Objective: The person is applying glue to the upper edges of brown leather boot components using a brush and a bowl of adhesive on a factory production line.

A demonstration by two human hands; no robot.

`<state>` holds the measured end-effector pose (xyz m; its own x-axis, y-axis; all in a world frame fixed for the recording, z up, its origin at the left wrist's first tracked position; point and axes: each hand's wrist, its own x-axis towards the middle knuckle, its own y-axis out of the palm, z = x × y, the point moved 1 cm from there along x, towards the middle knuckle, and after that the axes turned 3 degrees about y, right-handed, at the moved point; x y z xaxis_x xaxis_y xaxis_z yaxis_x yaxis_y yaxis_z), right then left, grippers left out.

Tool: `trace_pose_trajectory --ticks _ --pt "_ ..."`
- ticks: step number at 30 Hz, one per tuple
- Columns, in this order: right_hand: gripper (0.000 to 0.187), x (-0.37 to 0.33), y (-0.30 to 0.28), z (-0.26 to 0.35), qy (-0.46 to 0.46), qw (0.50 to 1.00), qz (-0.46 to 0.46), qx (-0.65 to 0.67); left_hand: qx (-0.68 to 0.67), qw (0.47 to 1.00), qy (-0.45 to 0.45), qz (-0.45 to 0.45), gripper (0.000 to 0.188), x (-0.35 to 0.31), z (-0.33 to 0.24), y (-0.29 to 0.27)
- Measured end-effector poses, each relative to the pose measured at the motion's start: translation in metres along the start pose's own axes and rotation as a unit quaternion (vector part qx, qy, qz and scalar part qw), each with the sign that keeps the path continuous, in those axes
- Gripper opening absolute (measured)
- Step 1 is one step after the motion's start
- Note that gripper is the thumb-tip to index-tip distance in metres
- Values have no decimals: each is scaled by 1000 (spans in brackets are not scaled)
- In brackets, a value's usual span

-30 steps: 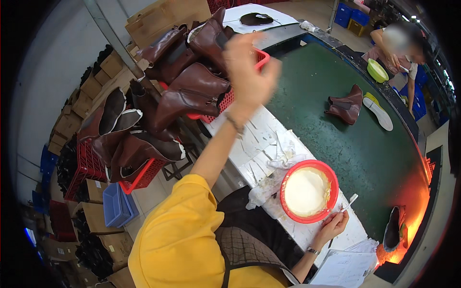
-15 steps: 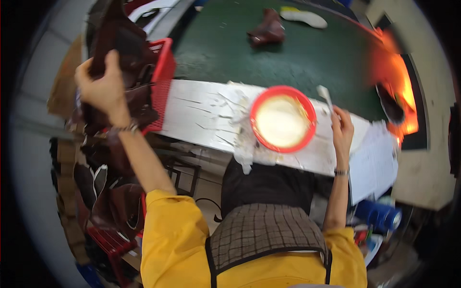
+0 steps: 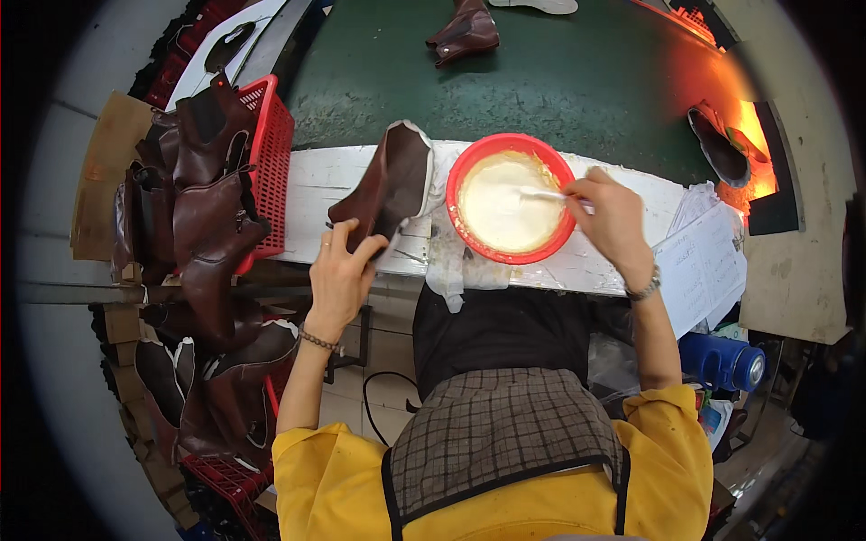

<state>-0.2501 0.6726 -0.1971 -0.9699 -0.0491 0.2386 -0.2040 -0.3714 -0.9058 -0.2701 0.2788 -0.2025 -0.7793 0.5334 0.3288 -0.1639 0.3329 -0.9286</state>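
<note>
My left hand [image 3: 339, 281] grips a brown leather boot upper [image 3: 386, 176] by its shaft. The upper is tilted above the white board, its pale-edged open underside to the right and its lining showing. In my right hand [image 3: 615, 221] is a small white-handled brush [image 3: 541, 194], its tip down in creamy white paste [image 3: 496, 216]. That paste, probably glue, fills much of a round red bowl [image 3: 458, 167], which stands on the white board [image 3: 311, 207] just right of the upper.
Brown boot uppers [image 3: 207, 221] overflow a red basket [image 3: 280, 162] on the left, with more below. Across the green belt [image 3: 379, 99] lies another boot [image 3: 467, 36]. An orange-glowing heater opening [image 3: 767, 167] is at right, near papers [image 3: 695, 270] and a blue bottle [image 3: 722, 362].
My left hand has come from the basket to the board, bringing a boot upper. The right hand has moved left, putting the brush into the bowl. The boot on the belt appears farther up-left.
</note>
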Motion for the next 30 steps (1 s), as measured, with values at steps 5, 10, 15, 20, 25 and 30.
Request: trace_pose_trajectory --ticks 5,10,15,20,25,30 --pt "19 -24 -26 -17 152 984 -22 91 -241 965 -101 -8 80 37 8 -13" --pt "17 -30 -5 -23 141 982 -28 123 -205 966 -151 55 116 90 41 41" --pt "18 -41 -6 -40 149 974 -34 166 -311 921 -231 39 52 110 80 45" --pt "16 -18 -17 -23 37 957 -124 259 -497 815 -219 203 31 117 31 -21" --pt "21 35 -27 24 -152 959 -106 214 -492 755 -195 388 22 116 -16 -37" --pt "19 28 -18 23 -103 955 -162 227 -587 762 -208 179 18 109 -30 -43"
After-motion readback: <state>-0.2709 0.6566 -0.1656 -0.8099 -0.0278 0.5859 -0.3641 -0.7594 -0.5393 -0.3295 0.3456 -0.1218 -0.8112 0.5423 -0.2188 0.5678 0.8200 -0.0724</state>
